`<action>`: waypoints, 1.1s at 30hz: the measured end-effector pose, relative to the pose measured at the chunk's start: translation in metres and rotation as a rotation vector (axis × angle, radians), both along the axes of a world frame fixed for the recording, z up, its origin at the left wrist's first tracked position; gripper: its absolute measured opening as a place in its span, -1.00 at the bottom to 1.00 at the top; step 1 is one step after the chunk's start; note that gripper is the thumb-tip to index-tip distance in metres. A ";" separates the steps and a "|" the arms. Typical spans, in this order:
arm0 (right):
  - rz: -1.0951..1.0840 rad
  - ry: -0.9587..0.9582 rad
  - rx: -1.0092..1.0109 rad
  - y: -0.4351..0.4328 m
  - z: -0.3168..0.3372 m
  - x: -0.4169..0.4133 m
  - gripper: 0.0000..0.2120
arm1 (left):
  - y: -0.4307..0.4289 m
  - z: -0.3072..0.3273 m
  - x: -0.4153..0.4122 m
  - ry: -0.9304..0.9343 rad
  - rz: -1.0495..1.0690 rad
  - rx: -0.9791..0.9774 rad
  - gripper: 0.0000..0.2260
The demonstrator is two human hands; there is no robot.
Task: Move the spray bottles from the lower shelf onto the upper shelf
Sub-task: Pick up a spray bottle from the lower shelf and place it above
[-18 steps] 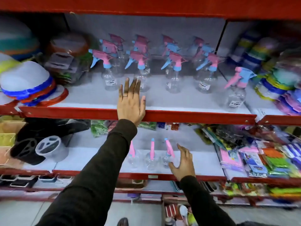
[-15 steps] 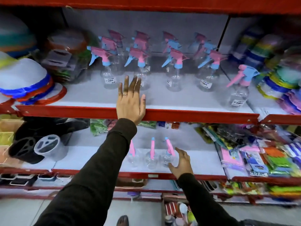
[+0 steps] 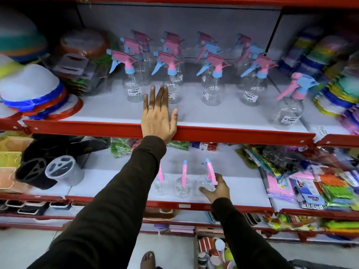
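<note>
Three clear spray bottles with pink triggers stand in a row near the front edge of the lower shelf (image 3: pixel 242 188). The rightmost spray bottle (image 3: pixel 206 180) has the right hand (image 3: pixel 216 189) curled around its body, thumb at the near left side and fingers at the right, touching the plastic; whether the grip is tight cannot be told. The middle spray bottle (image 3: pixel 183 183) and the left spray bottle (image 3: pixel 160 181) stand just beside it, the left one partly hidden behind the person's dark sleeve (image 3: pixel 120 191). The left hand (image 3: pixel 158 117) lies flat, fingers spread, on the upper shelf (image 3: pixel 242 133), its palm over the red front lip. Behind its fingertips many more spray bottles (image 3: pixel 212 80) stand in rows, and one blue-capped spray bottle (image 3: pixel 289 101) stands apart at the right. Stacked plastic lids (image 3: pixel 31 88) sit at the left.
</note>
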State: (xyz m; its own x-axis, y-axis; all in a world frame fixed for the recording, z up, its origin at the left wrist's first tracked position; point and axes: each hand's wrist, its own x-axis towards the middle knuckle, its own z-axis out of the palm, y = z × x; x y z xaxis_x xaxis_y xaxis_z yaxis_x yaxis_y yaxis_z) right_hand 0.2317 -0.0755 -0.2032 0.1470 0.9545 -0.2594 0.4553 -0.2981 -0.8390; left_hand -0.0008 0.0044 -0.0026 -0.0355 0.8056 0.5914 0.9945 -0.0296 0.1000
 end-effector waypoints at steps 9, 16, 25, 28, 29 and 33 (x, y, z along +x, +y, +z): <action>0.034 0.003 0.299 -0.031 0.050 0.023 -0.43 | -0.005 0.008 0.002 -0.019 0.013 -0.065 -0.37; 0.015 -0.016 0.587 -0.036 0.116 0.031 -0.38 | -0.007 0.008 0.002 -0.020 0.008 -0.066 -0.38; -0.042 -0.004 0.870 0.007 0.199 0.021 -0.43 | -0.005 0.007 0.000 -0.029 -0.008 -0.058 -0.37; -0.063 -0.002 0.901 0.027 0.220 0.015 -0.44 | -0.005 0.006 0.000 -0.036 -0.013 -0.055 -0.37; -0.069 0.008 0.899 0.035 0.225 0.012 -0.44 | -0.004 0.007 -0.001 -0.034 -0.012 -0.056 -0.37; -0.077 0.050 0.821 0.064 0.238 0.005 -0.40 | -0.004 0.007 0.000 -0.023 -0.011 -0.060 -0.38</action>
